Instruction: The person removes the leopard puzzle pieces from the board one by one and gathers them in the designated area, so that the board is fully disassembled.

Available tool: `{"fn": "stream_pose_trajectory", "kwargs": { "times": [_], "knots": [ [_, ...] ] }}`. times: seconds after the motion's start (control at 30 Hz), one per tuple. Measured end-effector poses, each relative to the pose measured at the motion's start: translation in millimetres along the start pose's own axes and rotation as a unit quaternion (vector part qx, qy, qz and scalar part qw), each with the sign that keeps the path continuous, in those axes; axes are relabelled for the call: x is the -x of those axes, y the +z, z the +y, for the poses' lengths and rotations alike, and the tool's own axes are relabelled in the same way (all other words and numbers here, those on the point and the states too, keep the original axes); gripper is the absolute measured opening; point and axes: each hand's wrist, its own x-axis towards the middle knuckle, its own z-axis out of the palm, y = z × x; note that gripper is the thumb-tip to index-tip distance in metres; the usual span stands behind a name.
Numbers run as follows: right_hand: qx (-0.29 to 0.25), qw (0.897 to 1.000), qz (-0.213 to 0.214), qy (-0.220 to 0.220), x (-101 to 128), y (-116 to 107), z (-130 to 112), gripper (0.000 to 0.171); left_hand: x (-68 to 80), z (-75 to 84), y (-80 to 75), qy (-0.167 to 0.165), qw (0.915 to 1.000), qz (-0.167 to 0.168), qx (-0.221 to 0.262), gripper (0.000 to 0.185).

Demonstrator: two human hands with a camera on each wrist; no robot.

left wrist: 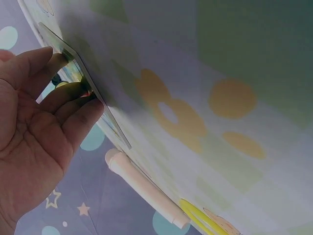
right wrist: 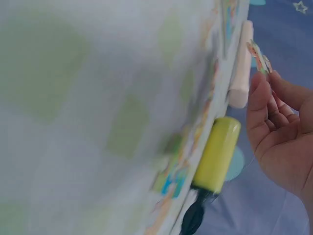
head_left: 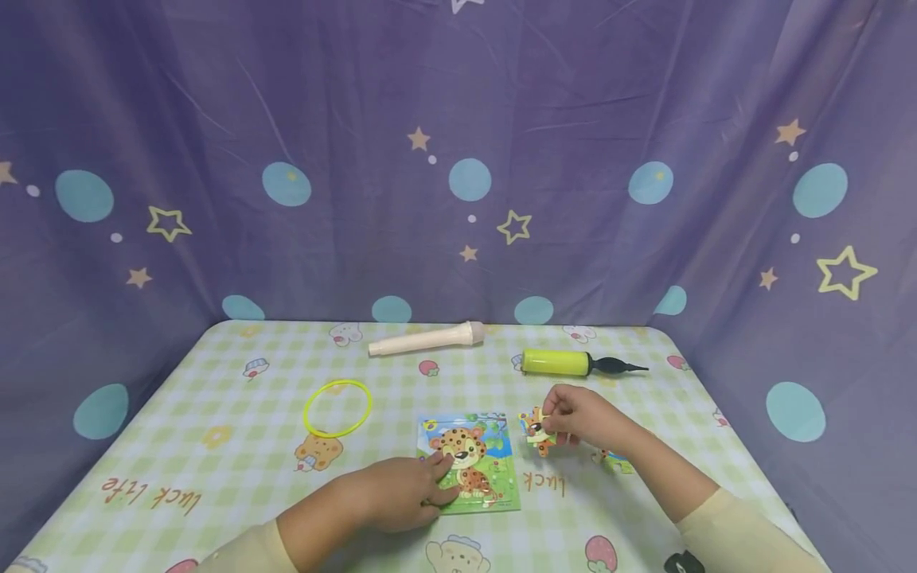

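Two hands, one job split: your right hand (head_left: 582,418) pinches a loose puzzle piece (head_left: 536,430) between thumb and fingertips, held just off the worktop (head_left: 215,477), just right of the leopard puzzle board (head_left: 473,461). The board lies flat and near-square, so its open slot sits to the left of your grip. Your left hand (head_left: 401,495) lies on the board's lower-left corner, fingers straight and pressing it down, holding nothing. The right hand is the nearer one to the piece; the yellow pump (head_left: 557,362), the cream handle (head_left: 426,340) and the yellow ring (head_left: 337,407) lie well behind, clear of both hands
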Motion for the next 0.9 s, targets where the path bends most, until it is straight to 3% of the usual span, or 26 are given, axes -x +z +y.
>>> {"fn": "stream_pose_trajectory", "kwargs": {
  "times": [0.37, 0.63, 0.9],
  "knots": [
    [-0.027, 0.998, -0.017, 0.059, 19, -10, 38, 0.018, -0.1, -1.5, 0.7, 0.002, 1.0000, -0.003, 0.006, 0.043],
    [0.006, 0.992, 0.025, 0.126, 26, -6, 45, 0.014, -0.6, -1.3, 2.5, -0.001, 1.0000, 0.006, -0.001, 0.042],
    [0.068, 0.991, 0.049, 0.100, 27, -2, 49, 0.011, -2.0, -2.0, 3.8, -0.001, 0.9999, 0.006, -0.009, 0.043]
  ]
}}
